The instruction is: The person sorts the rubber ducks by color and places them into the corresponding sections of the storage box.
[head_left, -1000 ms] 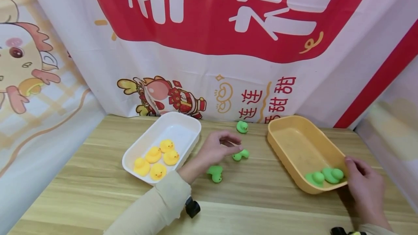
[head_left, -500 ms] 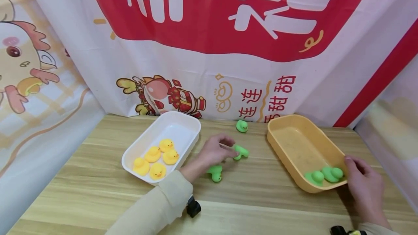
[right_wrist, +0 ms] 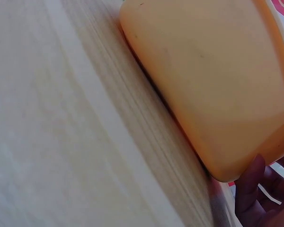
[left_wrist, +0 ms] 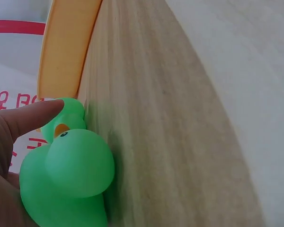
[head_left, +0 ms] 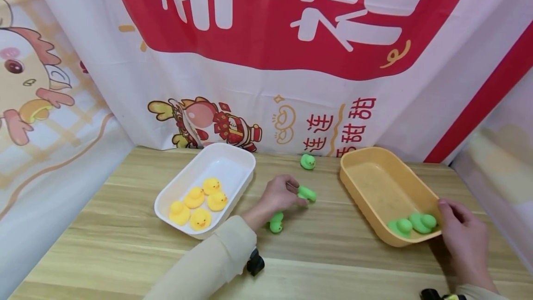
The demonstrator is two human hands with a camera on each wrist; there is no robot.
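Observation:
My left hand (head_left: 281, 194) is at a green rubber duck (head_left: 307, 193) lying on its side on the wooden table, thumb on the near side and fingers on the far side. In the left wrist view the thumb (left_wrist: 35, 117) overlaps that duck, and a second green duck (left_wrist: 80, 163) fills the foreground. That second duck is partly hidden by the wrist in the head view. On the right, my right hand (head_left: 464, 233) grips the near right corner of an orange tray (head_left: 385, 184), thumb on its rim. Two green ducks (head_left: 422, 222) sit at the tray's near end.
Left of the left hand stands a white tray (head_left: 226, 159) holding several yellow rubber ducks (head_left: 194, 197). Another green duck (head_left: 307, 162) stands at the table's back, close to the printed cloth (head_left: 266, 82). A cloth wall also borders the left side.
My left hand has come down and slightly right, its thumb and fingers closing around the green duck lying on its side. The right hand and both trays keep their places.

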